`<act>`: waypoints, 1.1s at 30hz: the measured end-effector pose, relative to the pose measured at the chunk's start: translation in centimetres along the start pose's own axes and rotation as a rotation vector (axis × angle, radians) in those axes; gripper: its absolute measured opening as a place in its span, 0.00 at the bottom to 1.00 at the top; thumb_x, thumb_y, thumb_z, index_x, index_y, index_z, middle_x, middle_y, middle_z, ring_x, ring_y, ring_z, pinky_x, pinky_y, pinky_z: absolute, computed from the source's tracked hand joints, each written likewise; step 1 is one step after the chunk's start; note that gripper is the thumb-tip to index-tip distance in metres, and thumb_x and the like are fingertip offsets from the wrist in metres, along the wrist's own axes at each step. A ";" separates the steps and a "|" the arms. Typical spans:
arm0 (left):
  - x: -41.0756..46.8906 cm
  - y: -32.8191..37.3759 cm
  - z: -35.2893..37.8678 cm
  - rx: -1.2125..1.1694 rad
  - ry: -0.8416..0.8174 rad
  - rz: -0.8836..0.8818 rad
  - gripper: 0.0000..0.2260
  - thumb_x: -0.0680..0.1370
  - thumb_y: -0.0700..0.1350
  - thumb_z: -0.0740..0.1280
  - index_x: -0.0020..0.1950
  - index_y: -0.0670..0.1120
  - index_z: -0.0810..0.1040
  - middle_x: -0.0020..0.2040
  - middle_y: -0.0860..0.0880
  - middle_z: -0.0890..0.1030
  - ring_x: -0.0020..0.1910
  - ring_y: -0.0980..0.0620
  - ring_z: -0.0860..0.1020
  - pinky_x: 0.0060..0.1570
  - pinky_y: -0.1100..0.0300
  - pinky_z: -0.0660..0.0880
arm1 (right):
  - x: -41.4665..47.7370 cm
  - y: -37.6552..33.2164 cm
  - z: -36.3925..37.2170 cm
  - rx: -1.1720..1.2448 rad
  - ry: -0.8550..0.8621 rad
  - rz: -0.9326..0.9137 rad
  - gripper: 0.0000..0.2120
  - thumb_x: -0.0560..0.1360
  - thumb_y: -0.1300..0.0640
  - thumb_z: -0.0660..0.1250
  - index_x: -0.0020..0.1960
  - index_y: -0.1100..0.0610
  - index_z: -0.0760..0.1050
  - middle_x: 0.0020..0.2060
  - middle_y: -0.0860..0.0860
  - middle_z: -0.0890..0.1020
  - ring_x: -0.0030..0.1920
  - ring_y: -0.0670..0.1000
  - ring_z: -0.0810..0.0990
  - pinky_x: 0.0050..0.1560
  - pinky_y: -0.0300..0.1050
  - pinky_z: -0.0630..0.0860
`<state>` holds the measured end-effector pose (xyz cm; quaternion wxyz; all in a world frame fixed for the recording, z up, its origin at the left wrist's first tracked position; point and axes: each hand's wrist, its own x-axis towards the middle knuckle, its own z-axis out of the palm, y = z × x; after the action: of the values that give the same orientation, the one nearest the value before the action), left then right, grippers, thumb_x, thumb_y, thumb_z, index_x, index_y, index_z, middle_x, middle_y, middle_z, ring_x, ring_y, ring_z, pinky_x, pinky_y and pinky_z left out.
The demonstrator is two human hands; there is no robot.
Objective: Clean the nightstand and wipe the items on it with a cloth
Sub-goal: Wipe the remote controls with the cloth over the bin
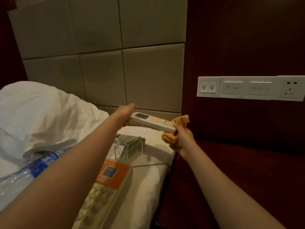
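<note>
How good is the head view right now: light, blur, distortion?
Head view: dim, warm light; the nightstand is nearly black. Wide-angle bending curves the headboard panels and stretches both forearms. The white remote and orange cloth are soft but readable; the phone near the bottom edge is blurred.

A remote [152, 121] is held between two hands above the bed [148, 171]; a bottle [29, 172] lies at eight o'clock, a switch panel [250, 88] at two o'clock.

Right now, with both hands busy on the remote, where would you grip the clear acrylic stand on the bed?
Grip the acrylic stand from above, pinching its upright side walls across the narrow width. It stands upright and open-topped on the bed sheet; the water bottle crowds its left.
</note>
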<state>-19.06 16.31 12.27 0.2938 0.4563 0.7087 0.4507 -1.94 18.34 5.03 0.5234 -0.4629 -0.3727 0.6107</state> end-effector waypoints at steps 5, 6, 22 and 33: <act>5.4 -0.5 1.1 0.208 -0.020 -0.008 0.22 0.81 0.54 0.52 0.67 0.40 0.68 0.54 0.39 0.75 0.40 0.49 0.71 0.41 0.57 0.69 | 5.9 1.0 2.0 -0.050 -0.007 -0.023 0.21 0.79 0.48 0.61 0.69 0.55 0.65 0.49 0.56 0.77 0.36 0.52 0.76 0.29 0.42 0.71; 6.2 -0.5 1.4 0.242 -0.001 0.007 0.23 0.81 0.54 0.51 0.69 0.41 0.67 0.61 0.37 0.74 0.44 0.46 0.73 0.46 0.56 0.70 | 7.0 1.1 2.3 -0.075 0.007 -0.027 0.23 0.79 0.49 0.61 0.71 0.55 0.63 0.50 0.57 0.76 0.36 0.53 0.76 0.29 0.43 0.71; 9.1 -4.0 2.9 0.890 -0.102 -0.113 0.21 0.84 0.48 0.44 0.74 0.39 0.57 0.72 0.39 0.64 0.46 0.45 0.73 0.42 0.56 0.71 | 12.1 4.2 6.0 -0.675 0.102 -0.186 0.22 0.77 0.52 0.64 0.67 0.58 0.63 0.61 0.57 0.75 0.59 0.58 0.76 0.37 0.43 0.70; 7.7 -5.9 2.2 1.016 -0.228 -0.135 0.19 0.84 0.46 0.47 0.71 0.38 0.64 0.53 0.42 0.75 0.45 0.49 0.75 0.48 0.56 0.71 | 7.4 1.8 6.9 -1.311 0.110 -0.801 0.15 0.78 0.64 0.55 0.64 0.58 0.63 0.61 0.58 0.71 0.57 0.60 0.75 0.45 0.48 0.65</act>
<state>-22.62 23.12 5.98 0.1392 0.5406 0.8294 -0.0224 -9.18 25.54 4.09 0.3410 -0.5378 -0.7710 0.0053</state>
